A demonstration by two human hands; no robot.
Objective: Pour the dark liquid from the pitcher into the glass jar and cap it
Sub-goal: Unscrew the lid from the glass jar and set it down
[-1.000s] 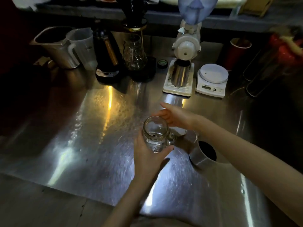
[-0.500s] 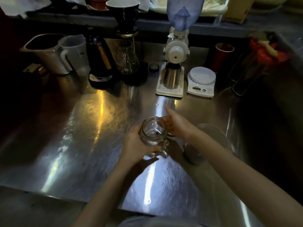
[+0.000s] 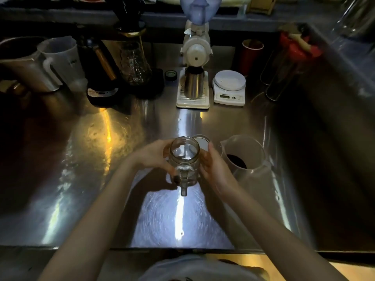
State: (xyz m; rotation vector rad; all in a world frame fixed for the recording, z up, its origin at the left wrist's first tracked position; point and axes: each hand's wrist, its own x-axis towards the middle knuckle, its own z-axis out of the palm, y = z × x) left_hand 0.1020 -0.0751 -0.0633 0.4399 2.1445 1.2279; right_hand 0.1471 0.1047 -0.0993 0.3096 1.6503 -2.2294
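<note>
Cupping the clear glass handled jar (image 3: 184, 159) with both your hands, left hand (image 3: 154, 157) and right hand (image 3: 213, 169) fingers grasping its sides, round metal lid (image 3: 202, 142) just behind, translucent plastic pitcher (image 3: 243, 157) of dark liquid (image 3: 236, 161) at right on the steel desk (image 3: 101, 149).

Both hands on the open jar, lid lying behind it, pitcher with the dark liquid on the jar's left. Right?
Not quite: in the head view the pitcher stands to the right of the jar, not the left. The left hand and right hand hold the jar, lid behind it.

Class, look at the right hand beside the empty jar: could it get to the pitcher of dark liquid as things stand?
Probably yes. The right hand rests against the glass jar, and the pitcher stands just to its right on the steel counter with nothing between them. It must first let go of the jar.
</note>
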